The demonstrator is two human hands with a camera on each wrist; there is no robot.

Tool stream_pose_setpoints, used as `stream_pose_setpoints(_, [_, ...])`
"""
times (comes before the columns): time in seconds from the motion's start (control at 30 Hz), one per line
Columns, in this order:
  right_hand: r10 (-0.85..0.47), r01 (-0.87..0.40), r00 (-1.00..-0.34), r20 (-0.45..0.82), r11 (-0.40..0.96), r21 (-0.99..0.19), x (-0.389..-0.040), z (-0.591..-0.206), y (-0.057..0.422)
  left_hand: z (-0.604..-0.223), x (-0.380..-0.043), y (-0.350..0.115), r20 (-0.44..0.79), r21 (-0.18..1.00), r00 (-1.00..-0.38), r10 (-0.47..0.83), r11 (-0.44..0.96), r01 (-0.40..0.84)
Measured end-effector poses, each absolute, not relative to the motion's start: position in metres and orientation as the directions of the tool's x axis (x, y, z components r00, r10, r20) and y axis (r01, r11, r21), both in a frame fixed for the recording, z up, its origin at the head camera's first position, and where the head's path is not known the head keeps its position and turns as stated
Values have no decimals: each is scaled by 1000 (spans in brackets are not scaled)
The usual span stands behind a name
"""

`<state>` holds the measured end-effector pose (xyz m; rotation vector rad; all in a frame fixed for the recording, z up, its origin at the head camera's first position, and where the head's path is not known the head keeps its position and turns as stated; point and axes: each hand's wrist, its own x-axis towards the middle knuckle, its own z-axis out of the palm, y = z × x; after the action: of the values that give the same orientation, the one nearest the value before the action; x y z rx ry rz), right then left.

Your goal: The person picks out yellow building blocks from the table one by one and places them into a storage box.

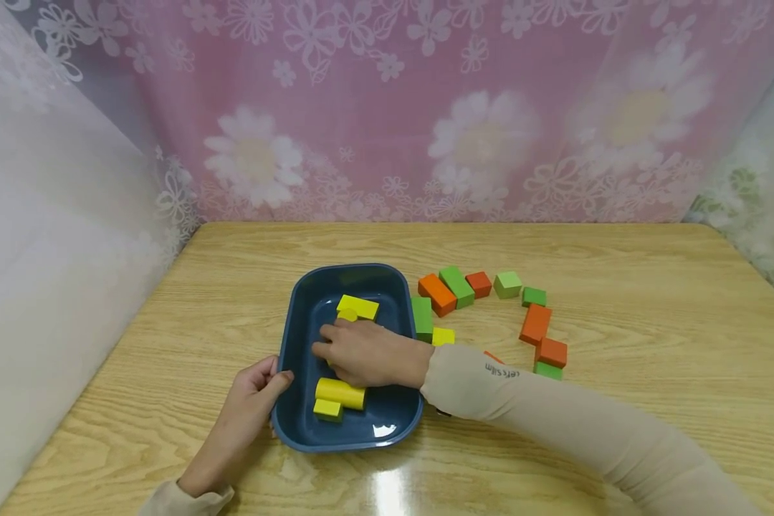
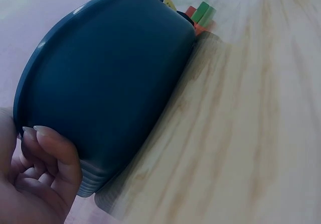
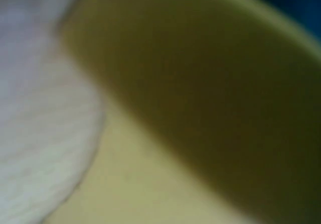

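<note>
In the head view my left hand [image 1: 248, 401] grips the left rim of a dark blue plastic tub [image 1: 287, 408], thumb over the edge and fingers outside. The left wrist view shows those curled fingers [image 2: 60, 158] against the tub's outer wall. My right hand [image 1: 368, 355] reaches down inside the tub, its fingers bent around a yellow block [image 1: 330, 361] that they mostly hide. Around it lie a flat yellow block [image 1: 359, 307], a yellow cylinder [image 1: 340, 393] and a small yellow block [image 1: 328, 410]. A blurred yellow surface [image 3: 200, 83] fills much of the right wrist view.
Right of the tub, several blocks form a curve on the wooden table [image 1: 651, 322]: among them an orange block [image 1: 437, 294], a green block [image 1: 456, 287] and a red block [image 1: 479, 284]. A yellow block [image 1: 443, 336] sits beside the tub. My right forearm crosses the tub's right rim.
</note>
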<state>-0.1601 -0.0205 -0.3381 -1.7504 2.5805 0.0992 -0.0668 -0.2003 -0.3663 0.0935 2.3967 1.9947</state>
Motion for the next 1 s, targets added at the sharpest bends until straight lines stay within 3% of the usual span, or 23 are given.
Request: stream_pose_setpoints(1.0, [-916,-920,-393,-77,392,32,-158,-337,-19,-366,-65,-201,42,977,-996,76,204,57])
